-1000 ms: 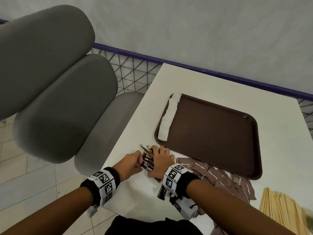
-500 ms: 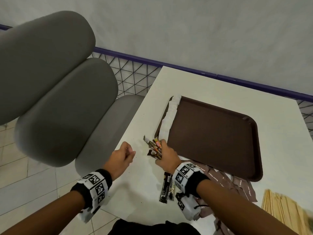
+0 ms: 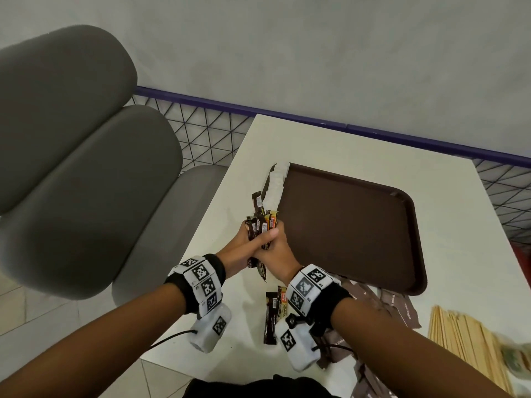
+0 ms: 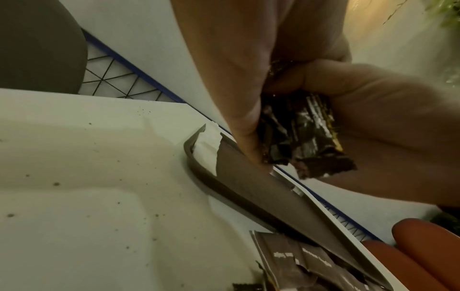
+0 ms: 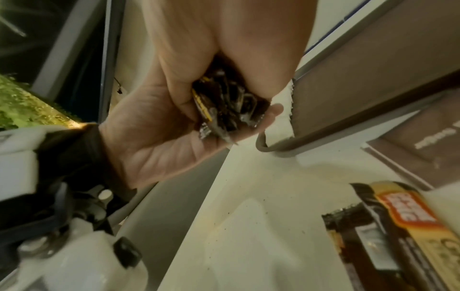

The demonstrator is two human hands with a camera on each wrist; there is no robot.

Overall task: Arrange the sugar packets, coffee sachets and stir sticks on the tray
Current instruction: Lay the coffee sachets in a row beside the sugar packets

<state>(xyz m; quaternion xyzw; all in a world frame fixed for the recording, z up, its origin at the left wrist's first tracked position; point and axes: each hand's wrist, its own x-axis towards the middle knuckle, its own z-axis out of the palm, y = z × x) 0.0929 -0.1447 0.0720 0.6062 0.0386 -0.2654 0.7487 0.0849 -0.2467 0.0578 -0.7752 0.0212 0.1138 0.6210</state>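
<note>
Both hands meet just off the tray's (image 3: pixel 408 214) near-left corner, squaring up a bundle of coffee sachets (image 3: pixel 263 222). The left hand (image 3: pixel 244 248) has its fingers curled round the bundle from the left, and the right hand (image 3: pixel 273 251) is clamped on it from the other side, so the sachets stand upright, their tops fanning out above the fists; one sticks up higher than the rest. The step in hand looks like gathering and aligning the sachets before they go onto the tray. A row of white sugar packets (image 3: pixel 275 185) already lies along the tray's left edge, and the rest of the tray is bare. Two sachets (image 3: pixel 274 314) lie loose on the tabletop (image 3: pixel 344 145) near the right wrist (they will need collecting too). Brown packets (image 3: pixel 402 305) are scattered on the tabletop by the tray's near edge, and the stir sticks (image 3: pixel 459 337) sit in a pile at the far right, untouched. The next move probably calls for carrying the bundle over the rim and laying it flat beside the white row, keeping the grip tight so none slip.
</note>
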